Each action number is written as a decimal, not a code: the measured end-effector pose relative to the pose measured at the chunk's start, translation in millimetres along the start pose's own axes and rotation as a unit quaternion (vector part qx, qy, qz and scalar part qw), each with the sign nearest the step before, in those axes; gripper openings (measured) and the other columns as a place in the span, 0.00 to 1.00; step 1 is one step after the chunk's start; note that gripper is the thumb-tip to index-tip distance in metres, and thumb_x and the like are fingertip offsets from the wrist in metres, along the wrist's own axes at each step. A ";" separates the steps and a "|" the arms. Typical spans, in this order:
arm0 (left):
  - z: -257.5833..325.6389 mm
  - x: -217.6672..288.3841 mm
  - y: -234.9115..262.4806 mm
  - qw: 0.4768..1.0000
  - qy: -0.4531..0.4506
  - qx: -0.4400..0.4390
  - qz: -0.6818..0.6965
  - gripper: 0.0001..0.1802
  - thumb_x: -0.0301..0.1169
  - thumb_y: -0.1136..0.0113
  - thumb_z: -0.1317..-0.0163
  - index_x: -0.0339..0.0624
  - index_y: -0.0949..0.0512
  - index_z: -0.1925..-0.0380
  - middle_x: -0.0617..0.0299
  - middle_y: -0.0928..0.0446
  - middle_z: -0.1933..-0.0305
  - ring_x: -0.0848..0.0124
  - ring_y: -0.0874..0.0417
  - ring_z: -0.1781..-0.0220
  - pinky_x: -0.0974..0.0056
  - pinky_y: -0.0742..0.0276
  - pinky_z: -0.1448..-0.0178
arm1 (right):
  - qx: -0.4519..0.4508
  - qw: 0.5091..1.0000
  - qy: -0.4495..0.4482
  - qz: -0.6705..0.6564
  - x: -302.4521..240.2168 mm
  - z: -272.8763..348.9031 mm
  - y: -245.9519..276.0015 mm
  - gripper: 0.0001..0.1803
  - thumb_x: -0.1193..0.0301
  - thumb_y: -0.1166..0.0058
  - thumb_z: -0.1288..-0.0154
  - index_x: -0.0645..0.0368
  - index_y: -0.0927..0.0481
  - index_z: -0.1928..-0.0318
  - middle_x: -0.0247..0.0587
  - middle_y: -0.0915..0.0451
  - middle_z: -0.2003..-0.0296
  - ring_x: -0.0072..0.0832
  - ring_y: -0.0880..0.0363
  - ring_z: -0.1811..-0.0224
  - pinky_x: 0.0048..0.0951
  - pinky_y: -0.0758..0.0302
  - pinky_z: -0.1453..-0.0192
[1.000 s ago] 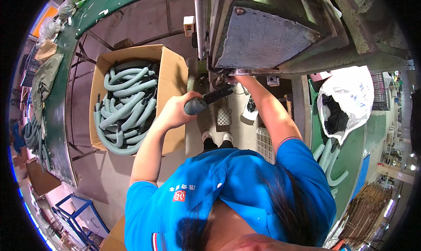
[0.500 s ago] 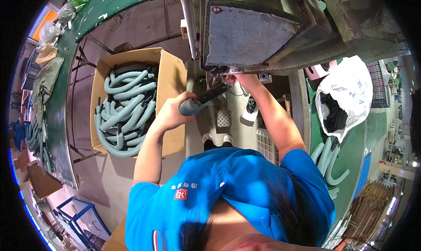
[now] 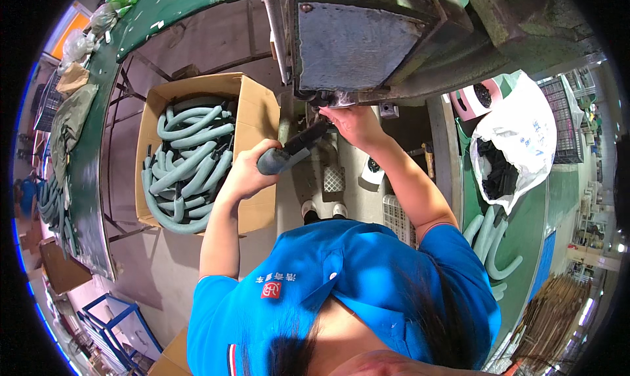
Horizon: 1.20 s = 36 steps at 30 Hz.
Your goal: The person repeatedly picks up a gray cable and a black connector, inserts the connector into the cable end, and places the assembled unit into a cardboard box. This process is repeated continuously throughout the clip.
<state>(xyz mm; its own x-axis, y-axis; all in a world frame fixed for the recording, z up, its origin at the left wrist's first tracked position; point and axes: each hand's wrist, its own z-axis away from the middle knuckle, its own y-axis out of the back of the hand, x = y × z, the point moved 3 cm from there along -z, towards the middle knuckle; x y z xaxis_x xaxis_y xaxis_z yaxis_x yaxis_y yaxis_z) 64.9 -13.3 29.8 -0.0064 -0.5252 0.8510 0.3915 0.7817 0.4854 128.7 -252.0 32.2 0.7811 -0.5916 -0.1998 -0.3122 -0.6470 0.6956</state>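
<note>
My left hand (image 3: 248, 174) is closed round a grey-green foam-covered tube (image 3: 270, 162). A black sleeve-like section (image 3: 306, 138) of the tube slants up and away to the right. At its far end my right hand (image 3: 357, 125) is closed, fingertips pinched together just beneath the lower edge of a heavy machine (image 3: 357, 44). What those fingertips hold is too small and too hidden to make out. A shiny metal part (image 3: 341, 100) of the machine sits right above them.
Left of me, a cardboard box (image 3: 257, 107) holds several curved foam tubes (image 3: 190, 140). On the right, a white bag (image 3: 525, 136) of black pieces rests on a green table (image 3: 525, 225), with more tubes (image 3: 489, 241) nearby. A patterned pedal (image 3: 333, 179) is below my hands.
Both hands and the tube have shifted slightly left. The right hand has turned, showing more of its back, and stays close under the machine's edge.
</note>
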 end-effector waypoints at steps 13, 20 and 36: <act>-28.1 12.4 -5.9 0.993 -0.115 -0.006 -0.033 0.29 0.24 0.37 0.61 0.45 0.28 0.52 0.52 0.21 0.67 0.62 0.17 0.62 0.63 0.25 0.54 | -0.185 0.807 -0.486 -0.278 13.7 26.5 0.1 0.14 0.63 0.53 0.30 0.62 0.23 0.59 0.42 0.21 0.73 0.28 0.20 0.74 0.34 0.24 0.66; -67.3 38.0 1.0 0.979 -0.176 0.004 -0.105 0.29 0.26 0.38 0.59 0.47 0.28 0.51 0.45 0.22 0.67 0.48 0.20 0.61 0.56 0.25 0.58 | -0.033 0.988 -0.119 0.090 63.4 41.5 -62.3 0.15 0.74 0.53 0.41 0.60 0.26 0.52 0.54 0.24 0.56 0.51 0.26 0.52 0.46 0.30 0.50; -87.5 2.5 -11.0 0.985 -0.010 -0.151 0.083 0.34 0.23 0.36 0.58 0.45 0.32 0.45 0.60 0.23 0.67 0.73 0.22 0.69 0.67 0.26 0.59 | -0.113 0.788 -0.508 -0.330 47.9 12.1 -43.0 0.14 0.64 0.60 0.29 0.60 0.31 0.50 0.39 0.29 0.64 0.26 0.29 0.66 0.32 0.30 0.59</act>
<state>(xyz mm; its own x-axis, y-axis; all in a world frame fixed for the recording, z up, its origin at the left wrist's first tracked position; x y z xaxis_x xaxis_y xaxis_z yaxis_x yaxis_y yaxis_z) 141.0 -52.7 9.0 0.0632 -0.3887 0.9192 0.6450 0.7187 0.2596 173.1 -258.3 -15.7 -0.1385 -0.3160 -0.9386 0.1742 -0.9407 0.2911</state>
